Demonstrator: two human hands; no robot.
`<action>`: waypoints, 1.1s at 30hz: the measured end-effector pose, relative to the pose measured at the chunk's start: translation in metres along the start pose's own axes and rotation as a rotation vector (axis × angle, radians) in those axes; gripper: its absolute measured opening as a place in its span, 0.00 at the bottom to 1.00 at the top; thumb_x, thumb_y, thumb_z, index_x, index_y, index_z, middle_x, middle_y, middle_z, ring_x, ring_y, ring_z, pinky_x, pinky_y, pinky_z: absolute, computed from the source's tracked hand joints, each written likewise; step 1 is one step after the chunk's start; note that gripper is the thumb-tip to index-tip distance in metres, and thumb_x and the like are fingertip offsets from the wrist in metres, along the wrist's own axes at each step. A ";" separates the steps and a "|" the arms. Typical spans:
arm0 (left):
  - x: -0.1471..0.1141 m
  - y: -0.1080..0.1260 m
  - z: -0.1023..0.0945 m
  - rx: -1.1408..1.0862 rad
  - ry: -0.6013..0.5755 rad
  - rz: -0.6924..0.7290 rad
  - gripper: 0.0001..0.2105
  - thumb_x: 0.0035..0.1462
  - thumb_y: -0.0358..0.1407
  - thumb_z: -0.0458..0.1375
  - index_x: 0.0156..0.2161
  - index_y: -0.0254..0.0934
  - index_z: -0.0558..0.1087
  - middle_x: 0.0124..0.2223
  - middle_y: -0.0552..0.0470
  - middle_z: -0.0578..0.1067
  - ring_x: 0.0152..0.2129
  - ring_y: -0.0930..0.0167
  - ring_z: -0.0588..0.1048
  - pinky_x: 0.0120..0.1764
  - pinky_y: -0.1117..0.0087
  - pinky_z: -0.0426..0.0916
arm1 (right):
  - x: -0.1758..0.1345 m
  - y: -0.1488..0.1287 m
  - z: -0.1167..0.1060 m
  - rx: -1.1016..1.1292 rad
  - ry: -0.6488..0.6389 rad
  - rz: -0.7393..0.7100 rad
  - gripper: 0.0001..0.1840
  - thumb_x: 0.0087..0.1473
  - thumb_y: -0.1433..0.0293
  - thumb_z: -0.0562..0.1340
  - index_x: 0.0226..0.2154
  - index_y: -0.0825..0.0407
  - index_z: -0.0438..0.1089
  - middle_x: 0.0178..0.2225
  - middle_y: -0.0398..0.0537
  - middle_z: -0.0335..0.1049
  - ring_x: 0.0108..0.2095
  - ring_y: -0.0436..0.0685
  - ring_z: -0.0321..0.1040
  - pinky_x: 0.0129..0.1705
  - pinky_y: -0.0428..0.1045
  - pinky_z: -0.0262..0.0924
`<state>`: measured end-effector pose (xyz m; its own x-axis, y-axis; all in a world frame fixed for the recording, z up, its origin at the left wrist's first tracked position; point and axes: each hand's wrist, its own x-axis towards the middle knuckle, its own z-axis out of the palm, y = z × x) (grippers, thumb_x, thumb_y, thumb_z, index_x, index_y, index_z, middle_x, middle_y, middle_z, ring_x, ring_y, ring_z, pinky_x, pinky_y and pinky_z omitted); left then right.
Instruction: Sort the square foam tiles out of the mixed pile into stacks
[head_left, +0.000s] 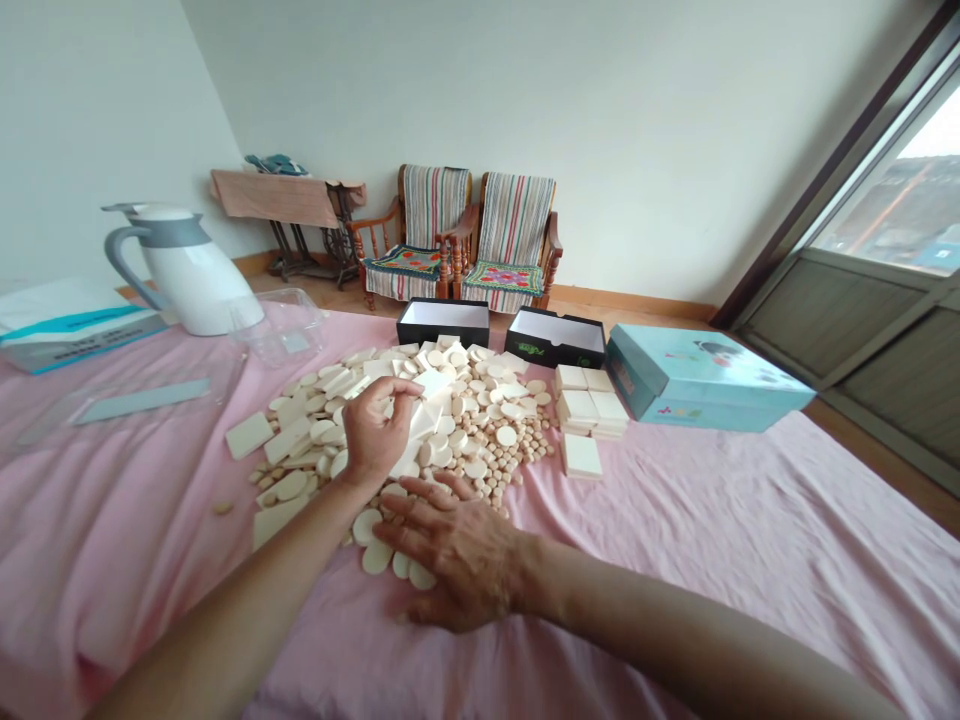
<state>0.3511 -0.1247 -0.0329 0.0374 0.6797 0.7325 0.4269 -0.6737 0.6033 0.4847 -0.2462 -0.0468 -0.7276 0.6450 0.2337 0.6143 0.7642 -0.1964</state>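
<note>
A large heap of pale wooden pieces, made up of squares, round discs and small beads, lies on the pink cloth. Over its middle is my left hand, thumb and fingertips pinched on a square wooden tile. Lower down, my right hand lies palm down with its fingers spread at the near edge of the heap. Several round wooden discs are beside and partly under its fingers. Right of the heap, square tiles stand in neat stacks.
Two black open boxes with white insides stand behind the heap. A light blue box is at the right. To the left are a white jug, clear plastic containers and a tissue pack. Two wooden armchairs stand beyond.
</note>
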 end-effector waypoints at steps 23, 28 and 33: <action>-0.007 -0.002 -0.006 0.007 0.023 0.023 0.10 0.52 0.24 0.52 0.30 0.36 0.75 0.32 0.55 0.78 0.33 0.72 0.77 0.41 0.72 0.68 | -0.018 0.098 -0.023 -0.185 0.079 0.542 0.17 0.62 0.68 0.52 0.53 0.49 0.63 0.59 0.57 0.57 0.60 0.63 0.51 0.57 0.63 0.51; 0.004 0.008 -0.016 -0.042 -0.008 -0.002 0.11 0.53 0.26 0.50 0.31 0.35 0.75 0.33 0.53 0.79 0.34 0.71 0.77 0.43 0.70 0.69 | -0.004 0.074 -0.029 -0.217 0.220 0.524 0.15 0.61 0.68 0.55 0.48 0.54 0.67 0.55 0.59 0.62 0.56 0.64 0.55 0.56 0.62 0.50; 0.019 0.005 -0.050 0.130 -0.530 -0.026 0.11 0.54 0.32 0.52 0.39 0.38 0.76 0.40 0.51 0.79 0.37 0.69 0.77 0.42 0.69 0.70 | 0.018 0.021 -0.019 -0.063 0.113 0.161 0.22 0.57 0.62 0.59 0.51 0.55 0.64 0.54 0.57 0.65 0.53 0.62 0.59 0.56 0.59 0.51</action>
<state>0.3087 -0.1294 -0.0005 0.4610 0.7717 0.4382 0.5408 -0.6358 0.5508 0.4904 -0.2189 -0.0285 -0.5822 0.7516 0.3100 0.7402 0.6477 -0.1803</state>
